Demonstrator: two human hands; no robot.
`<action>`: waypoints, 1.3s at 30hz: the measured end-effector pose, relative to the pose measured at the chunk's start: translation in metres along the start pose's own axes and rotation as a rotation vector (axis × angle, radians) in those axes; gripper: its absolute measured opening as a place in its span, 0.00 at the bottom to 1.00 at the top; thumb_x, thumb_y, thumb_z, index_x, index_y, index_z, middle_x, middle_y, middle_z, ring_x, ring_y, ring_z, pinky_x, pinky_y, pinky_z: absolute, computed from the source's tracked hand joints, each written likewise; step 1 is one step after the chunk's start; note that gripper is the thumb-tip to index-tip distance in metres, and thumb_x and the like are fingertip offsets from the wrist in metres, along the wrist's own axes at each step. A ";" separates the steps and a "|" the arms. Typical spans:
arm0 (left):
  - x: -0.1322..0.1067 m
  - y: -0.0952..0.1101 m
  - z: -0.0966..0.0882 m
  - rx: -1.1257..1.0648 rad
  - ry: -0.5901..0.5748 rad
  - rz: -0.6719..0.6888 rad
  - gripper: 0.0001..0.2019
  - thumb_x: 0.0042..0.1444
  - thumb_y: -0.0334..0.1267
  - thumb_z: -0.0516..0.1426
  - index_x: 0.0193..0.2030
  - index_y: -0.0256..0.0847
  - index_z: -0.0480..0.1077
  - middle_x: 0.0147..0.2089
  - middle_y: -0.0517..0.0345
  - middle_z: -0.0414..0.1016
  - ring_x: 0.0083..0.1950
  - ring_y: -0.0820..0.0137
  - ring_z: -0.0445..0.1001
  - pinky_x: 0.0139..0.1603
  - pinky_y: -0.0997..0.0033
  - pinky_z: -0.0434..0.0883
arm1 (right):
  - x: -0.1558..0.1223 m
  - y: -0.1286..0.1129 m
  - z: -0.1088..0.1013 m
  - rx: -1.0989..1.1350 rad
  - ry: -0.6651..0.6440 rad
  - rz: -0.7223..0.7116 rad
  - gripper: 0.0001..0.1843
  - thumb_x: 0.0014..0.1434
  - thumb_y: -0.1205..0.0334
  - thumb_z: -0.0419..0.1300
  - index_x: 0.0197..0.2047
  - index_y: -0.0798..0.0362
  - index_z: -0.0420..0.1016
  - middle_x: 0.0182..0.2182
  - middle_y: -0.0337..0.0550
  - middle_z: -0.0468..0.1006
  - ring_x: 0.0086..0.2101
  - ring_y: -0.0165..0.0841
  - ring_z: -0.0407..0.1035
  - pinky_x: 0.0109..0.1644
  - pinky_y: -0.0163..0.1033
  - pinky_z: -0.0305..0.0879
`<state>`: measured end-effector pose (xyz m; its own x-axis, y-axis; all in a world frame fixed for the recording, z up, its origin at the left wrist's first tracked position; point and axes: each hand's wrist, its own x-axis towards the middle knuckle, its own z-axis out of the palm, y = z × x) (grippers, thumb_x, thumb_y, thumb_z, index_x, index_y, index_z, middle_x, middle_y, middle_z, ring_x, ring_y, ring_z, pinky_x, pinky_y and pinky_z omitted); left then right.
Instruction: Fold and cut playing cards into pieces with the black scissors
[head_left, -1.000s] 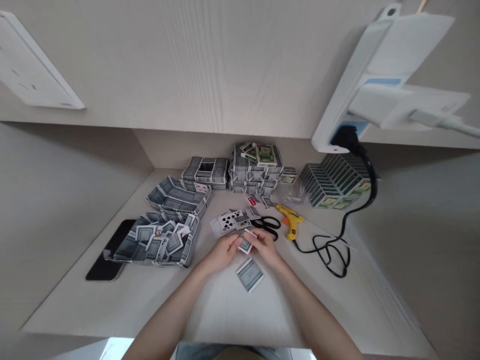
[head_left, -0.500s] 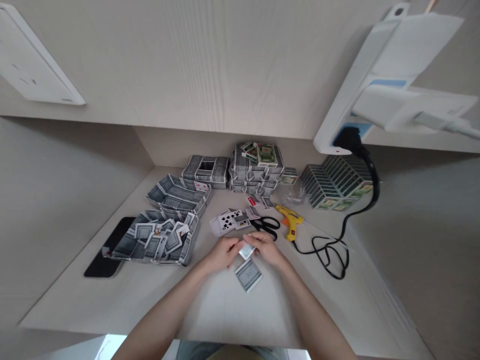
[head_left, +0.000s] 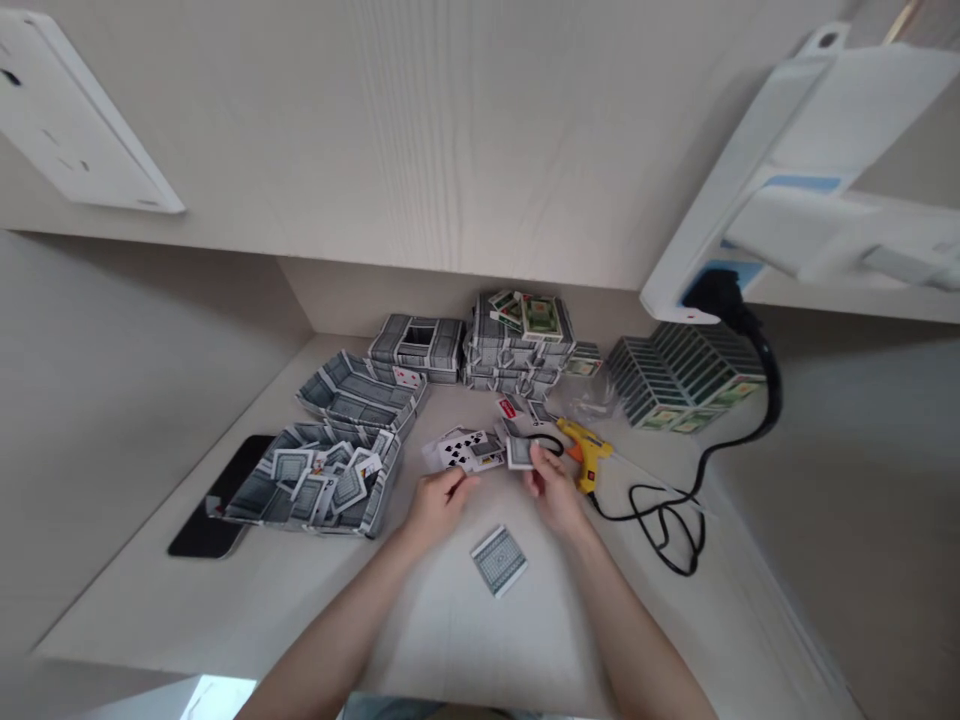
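My right hand (head_left: 551, 493) pinches a small grey-backed playing card (head_left: 519, 452) and holds it just above the desk, over the black scissors (head_left: 549, 446). My left hand (head_left: 437, 497) rests beside a loose pile of face-up and face-down cards (head_left: 465, 450), its fingers curled with nothing visible in them. A small stack of face-down cards (head_left: 499, 559) lies on the desk between my forearms.
Trays built from cards (head_left: 319, 482) (head_left: 360, 394) stand at left, card boxes (head_left: 418, 345) (head_left: 517, 345) at the back, a row of card packs (head_left: 679, 378) at right. A yellow glue gun (head_left: 586, 452) with black cable (head_left: 660, 510) lies right of my hand. A black phone (head_left: 214, 500) sits far left.
My hands held one card together above the stack. Now they have parted: my right hand has carried the card forward over the scissors, and my left hand has moved up beside the loose pile.
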<state>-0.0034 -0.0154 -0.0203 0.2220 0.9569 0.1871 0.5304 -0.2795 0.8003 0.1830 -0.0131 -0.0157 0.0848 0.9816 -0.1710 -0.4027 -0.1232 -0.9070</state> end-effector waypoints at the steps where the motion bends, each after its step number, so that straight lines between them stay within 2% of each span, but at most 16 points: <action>1: 0.002 0.000 -0.003 0.070 0.075 0.047 0.13 0.53 0.44 0.52 0.23 0.39 0.65 0.21 0.61 0.68 0.26 0.74 0.67 0.30 0.74 0.64 | 0.000 -0.003 -0.001 0.044 -0.013 0.022 0.17 0.46 0.48 0.62 0.23 0.54 0.66 0.19 0.36 0.71 0.15 0.23 0.56 0.16 0.30 0.48; 2: 0.004 0.001 -0.007 0.118 0.128 0.105 0.10 0.53 0.42 0.53 0.27 0.39 0.66 0.27 0.58 0.71 0.32 0.71 0.69 0.35 0.72 0.66 | 0.001 -0.006 -0.001 0.066 -0.050 0.047 0.16 0.45 0.50 0.63 0.27 0.54 0.68 0.27 0.41 0.76 0.18 0.24 0.60 0.18 0.30 0.53; 4: 0.008 0.003 -0.011 0.160 0.190 0.203 0.06 0.53 0.38 0.53 0.35 0.40 0.68 0.38 0.53 0.72 0.44 0.66 0.68 0.45 0.65 0.65 | 0.001 -0.009 -0.001 0.072 -0.108 0.078 0.17 0.44 0.54 0.64 0.37 0.53 0.70 0.37 0.45 0.77 0.23 0.27 0.66 0.22 0.32 0.59; 6: 0.011 0.002 -0.013 0.199 0.206 0.251 0.14 0.51 0.35 0.54 0.47 0.41 0.65 0.49 0.51 0.69 0.55 0.62 0.62 0.53 0.57 0.61 | 0.001 -0.006 0.000 0.045 -0.133 0.095 0.23 0.44 0.56 0.65 0.44 0.52 0.69 0.37 0.46 0.77 0.23 0.28 0.68 0.25 0.33 0.61; 8: 0.013 -0.002 -0.012 0.243 0.171 0.256 0.22 0.50 0.34 0.55 0.54 0.41 0.59 0.55 0.49 0.63 0.60 0.59 0.55 0.57 0.52 0.56 | 0.002 -0.001 0.000 0.008 -0.141 0.085 0.23 0.45 0.56 0.64 0.45 0.54 0.69 0.32 0.44 0.78 0.22 0.27 0.67 0.25 0.33 0.61; 12: 0.013 -0.012 -0.007 0.255 0.134 0.220 0.24 0.50 0.33 0.55 0.55 0.40 0.58 0.55 0.47 0.63 0.59 0.58 0.58 0.57 0.51 0.58 | 0.006 0.010 -0.003 -0.053 -0.163 0.025 0.16 0.47 0.54 0.63 0.37 0.56 0.73 0.24 0.40 0.76 0.20 0.26 0.66 0.24 0.32 0.61; 15: 0.014 -0.014 -0.006 0.202 0.137 0.196 0.23 0.49 0.34 0.56 0.54 0.40 0.59 0.54 0.47 0.64 0.57 0.60 0.61 0.56 0.54 0.60 | 0.007 0.012 -0.004 -0.098 -0.178 0.017 0.17 0.47 0.52 0.62 0.35 0.56 0.73 0.23 0.40 0.75 0.19 0.26 0.66 0.24 0.32 0.61; 21: 0.016 -0.014 -0.010 0.095 0.210 0.092 0.23 0.48 0.40 0.57 0.52 0.39 0.61 0.51 0.49 0.67 0.53 0.61 0.65 0.53 0.58 0.63 | 0.005 0.008 -0.001 -0.130 -0.168 0.013 0.18 0.47 0.50 0.62 0.35 0.56 0.73 0.22 0.40 0.75 0.19 0.26 0.65 0.23 0.33 0.61; 25: 0.014 -0.011 -0.011 0.015 0.290 0.048 0.24 0.49 0.42 0.57 0.53 0.38 0.59 0.52 0.47 0.66 0.54 0.62 0.65 0.52 0.61 0.64 | 0.000 0.005 0.003 -0.112 -0.174 0.018 0.17 0.48 0.50 0.61 0.32 0.56 0.74 0.20 0.39 0.73 0.18 0.26 0.64 0.22 0.32 0.61; 28: 0.009 -0.004 -0.010 -0.040 0.253 0.116 0.27 0.50 0.41 0.57 0.56 0.40 0.55 0.54 0.47 0.64 0.55 0.63 0.63 0.54 0.60 0.62 | -0.007 0.001 0.008 -0.023 -0.254 0.097 0.18 0.50 0.49 0.59 0.35 0.57 0.74 0.25 0.43 0.76 0.23 0.29 0.68 0.26 0.34 0.65; 30: 0.006 0.002 -0.008 -0.064 0.186 0.199 0.28 0.50 0.40 0.57 0.58 0.41 0.53 0.55 0.47 0.63 0.57 0.62 0.62 0.56 0.57 0.60 | -0.012 0.000 0.012 0.065 -0.366 0.160 0.20 0.51 0.47 0.57 0.38 0.57 0.74 0.32 0.47 0.77 0.30 0.33 0.71 0.33 0.39 0.68; 34: 0.005 0.009 -0.005 -0.068 0.089 0.343 0.28 0.50 0.39 0.57 0.58 0.42 0.55 0.57 0.46 0.61 0.59 0.60 0.58 0.58 0.54 0.58 | -0.020 0.000 0.018 0.177 -0.506 0.214 0.23 0.48 0.46 0.60 0.42 0.55 0.72 0.38 0.49 0.76 0.40 0.36 0.70 0.46 0.46 0.65; 39: 0.006 0.009 -0.003 -0.037 0.036 0.406 0.26 0.50 0.38 0.57 0.57 0.43 0.58 0.58 0.48 0.62 0.60 0.60 0.57 0.58 0.53 0.57 | -0.024 -0.001 0.023 0.212 -0.571 0.256 0.22 0.46 0.51 0.63 0.42 0.56 0.72 0.41 0.51 0.75 0.43 0.38 0.69 0.49 0.46 0.63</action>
<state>0.0003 -0.0119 -0.0102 0.3779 0.7719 0.5113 0.3755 -0.6326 0.6774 0.1608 -0.0328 -0.0019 -0.5107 0.8553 -0.0875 -0.5216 -0.3891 -0.7593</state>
